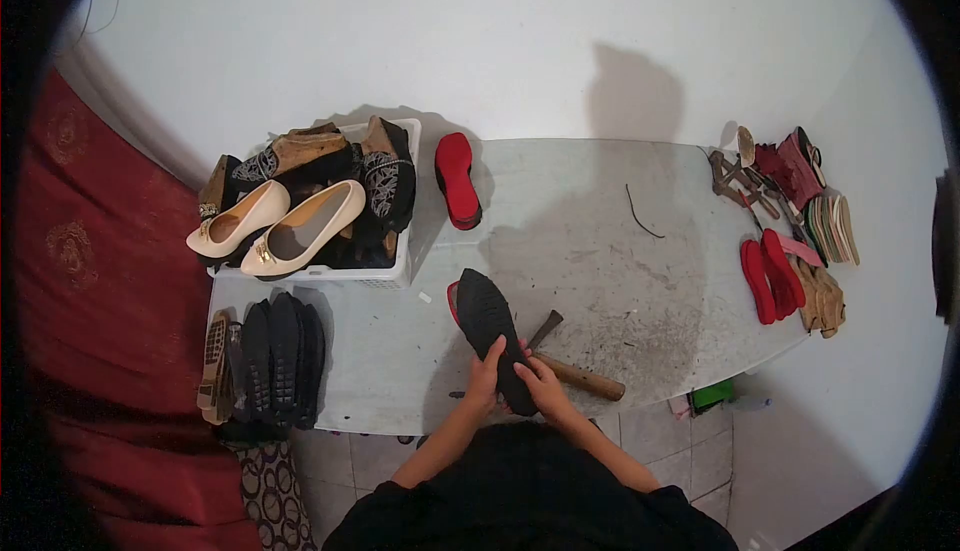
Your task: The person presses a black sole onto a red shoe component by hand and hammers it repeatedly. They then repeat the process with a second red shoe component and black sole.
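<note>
Both my hands grip a black shoe sole (pixel 487 316), its ridged underside facing up and its toe pointing away from me. A strip of red shows along its left edge near the toe. My left hand (pixel 486 376) is closed on the left side of the sole. On the right side, my right hand (pixel 541 388) has its thumb on top and its fingers partly hidden underneath. Just right of the sole, a hammer (pixel 585 376) with a wooden handle lies on the table, partly behind my right hand.
A white basket (pixel 404 273) of shoes, with cream flats (pixel 310 231) on top, stands back left. Black soles (pixel 285 351) are stacked at front left. A red-topped sole (pixel 457 176) lies beside the basket. Red insoles (pixel 770 276) and tools (pixel 735 181) sit at right.
</note>
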Tool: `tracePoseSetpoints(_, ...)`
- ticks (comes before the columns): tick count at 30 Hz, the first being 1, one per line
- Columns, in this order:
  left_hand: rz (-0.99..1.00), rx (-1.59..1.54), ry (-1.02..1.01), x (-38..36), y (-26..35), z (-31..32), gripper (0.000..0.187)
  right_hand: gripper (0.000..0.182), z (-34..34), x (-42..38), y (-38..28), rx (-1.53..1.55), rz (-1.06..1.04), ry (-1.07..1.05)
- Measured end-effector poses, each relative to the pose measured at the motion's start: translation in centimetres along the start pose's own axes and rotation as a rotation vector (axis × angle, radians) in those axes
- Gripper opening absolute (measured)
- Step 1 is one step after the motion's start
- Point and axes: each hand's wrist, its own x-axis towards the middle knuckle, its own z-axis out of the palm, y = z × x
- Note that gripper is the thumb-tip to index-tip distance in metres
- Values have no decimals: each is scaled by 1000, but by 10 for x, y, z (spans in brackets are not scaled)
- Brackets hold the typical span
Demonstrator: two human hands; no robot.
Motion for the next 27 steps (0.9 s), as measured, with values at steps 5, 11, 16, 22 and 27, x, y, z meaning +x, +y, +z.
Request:
tracePoseSetpoints(5,1,-15,-1,0,-1,-1,38,34,-2,3,4,0,-41,10)
tracePoseSetpoints(11,-9,-2,0,1,-1,-2,38,30,1,-1,-5,-6,13,-42)
tracePoseSetpoints(16,-11,-30,5,-1,1,0,36,30,-3,5,4,-22,-12,-31)
tracePoseSetpoints(22,-15,-13,7,-1,1,1,34,31,-6,10,12,-43,-42,-9)
tracePoseSetpoints(27,-7,-26,8,1,-2,-1,33,37,-8,9,12,-93,-63,3)
